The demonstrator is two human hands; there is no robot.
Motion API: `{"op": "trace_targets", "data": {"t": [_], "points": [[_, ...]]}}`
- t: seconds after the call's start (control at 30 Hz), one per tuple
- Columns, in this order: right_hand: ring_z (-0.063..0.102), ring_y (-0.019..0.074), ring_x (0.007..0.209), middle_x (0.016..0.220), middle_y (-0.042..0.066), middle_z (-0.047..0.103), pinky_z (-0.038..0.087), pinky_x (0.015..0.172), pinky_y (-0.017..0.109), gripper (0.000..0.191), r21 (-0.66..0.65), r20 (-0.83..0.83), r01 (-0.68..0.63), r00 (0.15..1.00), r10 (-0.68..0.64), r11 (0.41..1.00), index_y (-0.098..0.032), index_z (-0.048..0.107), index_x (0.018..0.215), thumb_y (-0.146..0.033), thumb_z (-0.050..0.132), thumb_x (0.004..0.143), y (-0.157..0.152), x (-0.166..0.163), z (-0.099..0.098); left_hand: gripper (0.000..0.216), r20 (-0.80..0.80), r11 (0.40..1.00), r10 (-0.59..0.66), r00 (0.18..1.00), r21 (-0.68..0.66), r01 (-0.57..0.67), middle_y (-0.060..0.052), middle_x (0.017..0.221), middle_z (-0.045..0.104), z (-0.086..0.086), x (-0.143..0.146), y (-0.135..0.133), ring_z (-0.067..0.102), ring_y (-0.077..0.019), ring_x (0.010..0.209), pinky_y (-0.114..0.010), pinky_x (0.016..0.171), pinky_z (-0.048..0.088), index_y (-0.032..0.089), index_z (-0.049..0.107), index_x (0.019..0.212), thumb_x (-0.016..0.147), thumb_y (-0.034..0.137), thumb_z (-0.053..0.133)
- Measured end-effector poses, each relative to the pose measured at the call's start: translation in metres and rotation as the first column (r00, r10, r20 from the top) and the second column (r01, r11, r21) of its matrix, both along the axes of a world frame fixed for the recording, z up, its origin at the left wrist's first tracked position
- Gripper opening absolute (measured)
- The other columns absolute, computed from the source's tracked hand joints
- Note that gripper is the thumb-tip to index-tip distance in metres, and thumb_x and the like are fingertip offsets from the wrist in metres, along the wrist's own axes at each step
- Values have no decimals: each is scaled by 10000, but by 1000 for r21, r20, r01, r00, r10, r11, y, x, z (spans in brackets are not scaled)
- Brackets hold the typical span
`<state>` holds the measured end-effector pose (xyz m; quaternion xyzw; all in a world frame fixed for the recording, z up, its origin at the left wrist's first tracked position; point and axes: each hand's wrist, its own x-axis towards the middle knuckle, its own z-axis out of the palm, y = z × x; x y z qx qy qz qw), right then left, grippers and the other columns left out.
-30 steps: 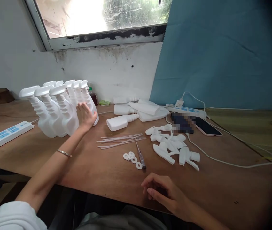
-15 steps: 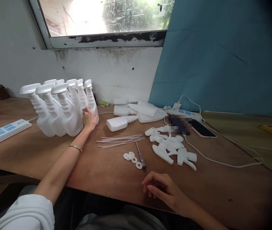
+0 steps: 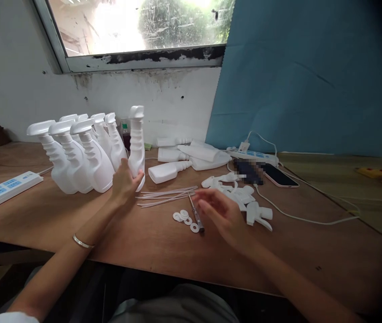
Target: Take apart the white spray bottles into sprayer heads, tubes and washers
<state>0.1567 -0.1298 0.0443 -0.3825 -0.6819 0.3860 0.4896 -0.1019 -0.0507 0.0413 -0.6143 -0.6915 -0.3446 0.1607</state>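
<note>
a white spray bottle stands upright near the middle of a brown wooden table, its ribbed neck and white top pointing straight up. the person's left hand is wrapped around the lower body of the bottle, thumb on the near side. the hand hides the base, so it is unclear whether the bottle rests on the table or sits just off it. a thin bracelet circles the left wrist. just to the left, a row of matching bottles stands close to the held one, their tops leaning to the left. the right hand hovers low over the table, fingers loosely spread and relaxed, holding nothing. just beside its fingertips lies a small screwdriver, with a few white washers next to it. a bundle of thin clear tubes lies between the two hands. behind the right hand sits a heap of white trigger heads. farther back, several bottles lie on their sides. a phone and a power strip lie to the right, in front of a blue sheet, and a white cable trails across the table. a second power strip lies at the far left, and a window sits above the white wall.
</note>
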Motion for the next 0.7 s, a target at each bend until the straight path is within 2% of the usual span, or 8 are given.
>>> {"op": "trace_targets", "data": {"t": [0.1, 0.17, 0.23, 0.3, 0.37, 0.43, 0.53, 0.7], "points": [[553, 159, 883, 1026, 48, 594, 463, 693, 267, 348, 73, -51, 137, 990, -134, 988, -206, 556, 1029, -389, 614, 739, 26, -11, 20, 356, -58, 985, -142, 988, 92, 147, -62, 797, 605, 1, 26, -17, 592, -248, 712, -314, 555, 419, 167, 431, 1007, 742, 380, 537], [554, 138, 758, 905, 34, 605, 457, 615, 247, 354, 46, -172, 267, 951, -255, 963, -188, 579, 932, -431, 652, 684, 41, -13, 26, 350, -166, 946, -246, 955, 172, 273, -84, 934, 619, 0, 42, -22, 582, -248, 829, -320, 633, 421, 176, 452, 1027, 737, 339, 558], [478, 94, 558, 676, -13, 542, 404, 483, 216, 329, -19, -332, 386, 868, -370, 922, -175, 567, 781, -463, 663, 656, 50, -11, 28, 287, -313, 876, -309, 898, 273, 397, -100, 1043, 615, -3, 54, -23, 559, -251, 928, -345, 724, 400, 174, 477, 1020, 753, 257, 540], [341, 62, 440, 534, -65, 397, 302, 379, 192, 335, -85, -465, 423, 784, -411, 902, -179, 508, 673, -470, 672, 642, 53, -8, 25, 251, -416, 818, -313, 854, 338, 465, -106, 1086, 615, -7, 60, -22, 552, -245, 966, -359, 763, 372, 169, 499, 1009, 758, 155, 496], [246, 48, 408, 499, -89, 303, 216, 334, 180, 358, -120, -538, 407, 740, -404, 906, -188, 444, 622, -448, 689, 629, 53, -5, 22, 295, -478, 788, -306, 824, 358, 501, -105, 1100, 619, -12, 60, -20, 561, -232, 968, -357, 769, 357, 165, 518, 1015, 744, 74, 448], [225, 47, 406, 500, -94, 290, 201, 323, 178, 374, -131, -563, 419, 715, -415, 899, -194, 407, 609, -422, 703, 616, 52, -6, 17, 333, -528, 761, -318, 787, 354, 544, -96, 1098, 628, -17, 58, -18, 577, -220, 939, -356, 773, 352, 164, 534, 1022, 729, 50, 425], [289, 53, 427, 543, -84, 344, 270, 343, 177, 338, -129, -595, 474, 666, -450, 871, -199, 428, 651, -398, 700, 615, 52, -8, 11, 300, -529, 741, -401, 747, 292, 605, -79, 1062, 651, -19, 54, -18, 598, -209, 858, -347, 758, 374, 172, 562, 1016, 741, 130, 448], [449, 86, 542, 638, -56, 436, 406, 451, 199, 320, -159, -609, 451, 655, -447, 878, -209, 469, 737, -407, 683, 606, 57, -1, 5, 285, -299, 783, -578, 759, 60, 620, -76, 1057, 648, -4, 50, -21, 584, -237, 919, -352, 810, 403, 199, 595, 1003, 745, 289, 513]]}}
